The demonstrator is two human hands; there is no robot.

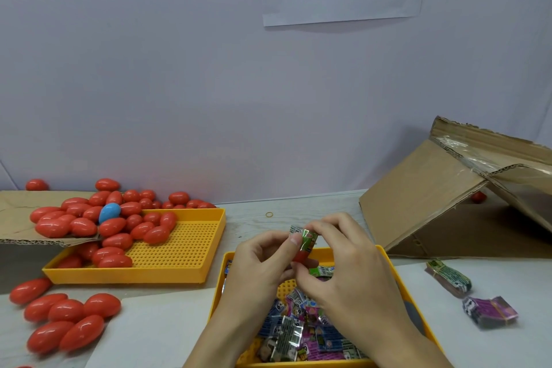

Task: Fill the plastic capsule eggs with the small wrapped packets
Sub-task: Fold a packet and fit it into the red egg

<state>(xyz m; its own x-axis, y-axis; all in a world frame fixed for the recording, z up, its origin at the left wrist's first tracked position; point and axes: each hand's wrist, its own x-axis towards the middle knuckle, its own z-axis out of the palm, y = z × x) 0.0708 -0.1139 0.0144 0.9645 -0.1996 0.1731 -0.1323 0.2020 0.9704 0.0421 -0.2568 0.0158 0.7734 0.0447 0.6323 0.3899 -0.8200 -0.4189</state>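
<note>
Together, two hands (301, 263) pinch one packet (307, 240); two trays (179, 275).

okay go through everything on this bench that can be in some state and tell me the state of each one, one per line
Left hand: holds a red egg half.
Right hand: pinches a green packet at the half's mouth.
Red eggs: closed, heaped on cardboard and in the left tray.
Blue egg: closed, in the heap.
Near tray: holds loose packets.
Packet bundles: rubber-banded, on the table.
Box: tipped, open.
</note>
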